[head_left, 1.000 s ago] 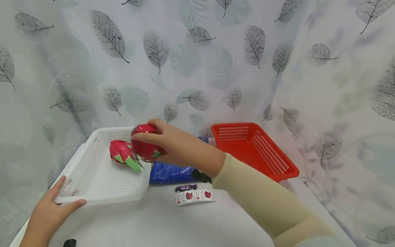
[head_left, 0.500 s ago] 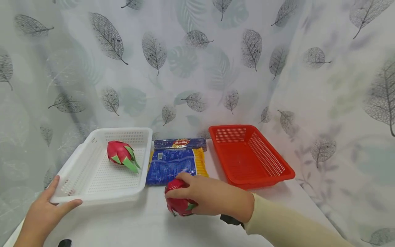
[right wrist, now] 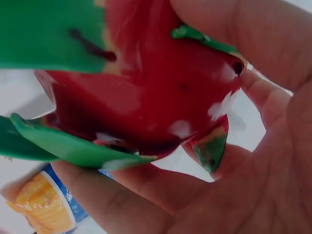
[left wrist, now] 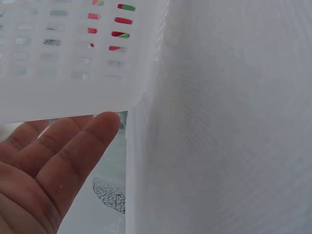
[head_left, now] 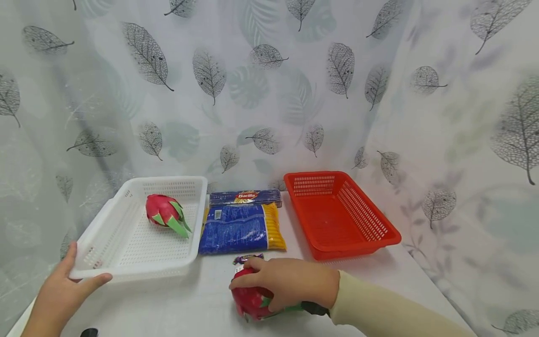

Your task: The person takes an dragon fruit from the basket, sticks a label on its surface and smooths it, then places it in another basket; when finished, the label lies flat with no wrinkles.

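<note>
My right hand (head_left: 290,283) holds a glossy red dragon fruit (head_left: 250,299) low over the white table, its fingers spread round the fruit. Green leaf tips of that fruit show close up in the right wrist view. At the near left corner of a white plastic basket (head_left: 139,268), my left hand (head_left: 56,295) rests with its thumb along the front rim and straight fingers by the side. A second dragon fruit (head_left: 163,209) lies inside that basket, leaves toward the lower right. Beneath the right hand, the strip of printed labels is almost wholly hidden.
A red plastic basket (head_left: 332,220) stands at the back right. Between the baskets lie a blue and yellow pasta bag (head_left: 237,229) and a dark blue spaghetti box (head_left: 227,198). A purple wrapped candy (head_left: 248,258) sits just beyond the right hand.
The right hand has carried its dragon fruit from over the white basket rightward and down toward the near table, now covering most of the labels. The left hand has stayed at the basket corner.
</note>
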